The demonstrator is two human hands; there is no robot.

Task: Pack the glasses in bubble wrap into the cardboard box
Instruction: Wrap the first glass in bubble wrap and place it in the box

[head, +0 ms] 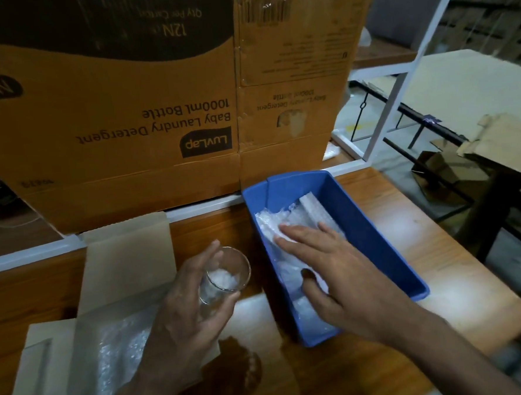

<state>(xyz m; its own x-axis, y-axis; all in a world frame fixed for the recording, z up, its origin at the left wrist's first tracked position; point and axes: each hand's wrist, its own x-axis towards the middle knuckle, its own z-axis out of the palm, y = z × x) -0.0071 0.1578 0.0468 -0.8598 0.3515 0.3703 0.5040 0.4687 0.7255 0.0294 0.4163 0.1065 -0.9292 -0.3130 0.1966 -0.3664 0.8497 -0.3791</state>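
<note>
Wooden table (392,235) beneath large cardboard box (156,112)

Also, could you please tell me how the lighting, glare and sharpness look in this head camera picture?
In the head view, bright glare washes out the wooden table right of the blue bin and near the left hand holding the glass; the bubble wrap under the right hand is overexposed; the wide lens bends the white frame; the right forearm's lower edge is motion-blurred.

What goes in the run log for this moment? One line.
left hand: holds glass | right hand: on bubble wrap in blue bin
</note>
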